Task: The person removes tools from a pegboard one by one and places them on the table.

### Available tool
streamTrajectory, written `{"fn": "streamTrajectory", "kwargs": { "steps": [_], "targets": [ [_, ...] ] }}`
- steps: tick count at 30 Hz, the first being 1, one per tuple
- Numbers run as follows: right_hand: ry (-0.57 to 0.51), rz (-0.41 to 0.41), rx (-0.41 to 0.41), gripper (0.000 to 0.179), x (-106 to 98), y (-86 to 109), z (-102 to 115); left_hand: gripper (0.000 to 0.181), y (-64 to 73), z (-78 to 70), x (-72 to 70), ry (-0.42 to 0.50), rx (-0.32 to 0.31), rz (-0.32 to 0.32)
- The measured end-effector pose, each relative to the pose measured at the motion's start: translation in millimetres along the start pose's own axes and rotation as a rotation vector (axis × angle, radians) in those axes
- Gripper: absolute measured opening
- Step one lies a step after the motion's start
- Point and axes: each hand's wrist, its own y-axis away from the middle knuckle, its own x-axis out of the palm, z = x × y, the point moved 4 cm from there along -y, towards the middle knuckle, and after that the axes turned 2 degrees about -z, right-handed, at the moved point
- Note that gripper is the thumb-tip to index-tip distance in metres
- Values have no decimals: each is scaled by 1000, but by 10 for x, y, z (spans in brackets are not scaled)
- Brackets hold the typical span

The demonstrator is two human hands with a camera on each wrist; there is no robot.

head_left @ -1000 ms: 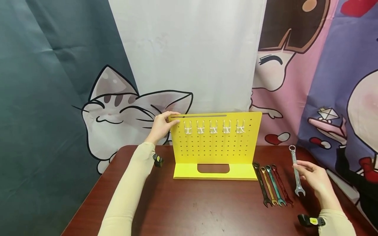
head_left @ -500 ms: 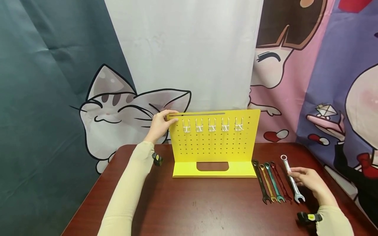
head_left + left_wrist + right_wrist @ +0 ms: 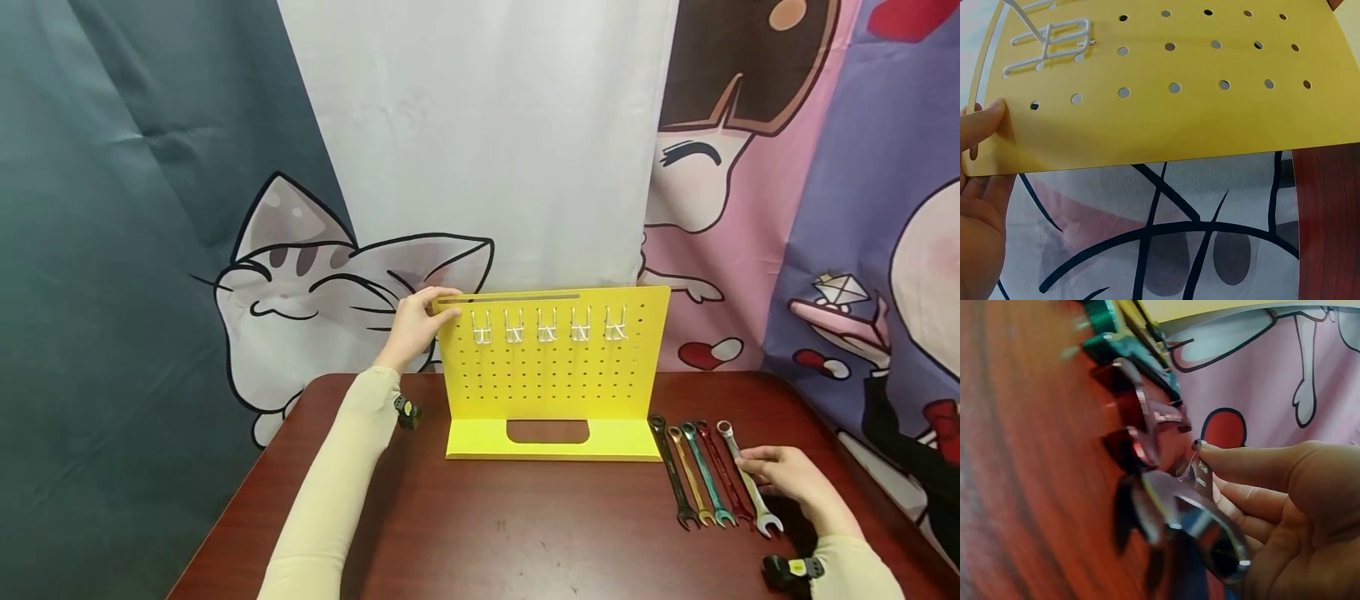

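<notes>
My left hand [image 3: 417, 323] grips the upper left corner of a yellow pegboard [image 3: 547, 400], which stands upright on its flat base. The left wrist view shows the thumb [image 3: 982, 122] on the board's front face. At the right, my right hand [image 3: 798, 483] pinches a silver combination wrench [image 3: 748, 483] between thumb and fingers. This wrench lies at or just above the table, beside a red wrench [image 3: 723, 473]. A teal wrench [image 3: 705, 473], a gold wrench [image 3: 690, 475] and a black wrench [image 3: 672, 473] lie in the same row, open ends toward me.
Several white wire hooks [image 3: 547, 327] hang in a row near the pegboard's top. Everything stands on a dark red-brown table [image 3: 480, 533]. Behind it hangs a cloth backdrop [image 3: 510, 142] with cartoon figures.
The silver wrench has come down and leftward with my right hand, from held up at the right to alongside the red wrench. My left hand stays on the pegboard's corner.
</notes>
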Motion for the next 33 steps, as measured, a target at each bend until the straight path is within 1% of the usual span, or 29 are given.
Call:
{"fn": "streamTrajectory", "kwargs": {
  "steps": [4, 9, 12, 16, 23, 27, 31, 33],
  "targets": [
    [5, 9, 10, 46, 18, 5, -26, 26, 4, -29, 15, -10, 8, -6],
    [-1, -28, 27, 44, 34, 33, -18, 27, -1, -58, 17, -4, 10, 4],
    [-7, -59, 31, 42, 38, 29, 8, 27, -5, -47, 17, -2, 9, 3],
    [15, -84, 42, 39, 40, 32, 28, 27, 14, -23, 22, -7, 16, 4],
    [50, -106, 99, 33, 74, 76, -22, 27, 68, 1, 60, -20, 12, 6],
    [35, -104, 100, 34, 63, 58, -14, 27, 42, 2, 43, -26, 23, -4],
    [31, -102, 91, 34, 13, 22, 27, 28, 17, -10, 19, -21, 36, -9],
    [33, -104, 84, 34, -21, 23, 35, 28, 13, -14, 31, -15, 37, -11]
  ]
}}
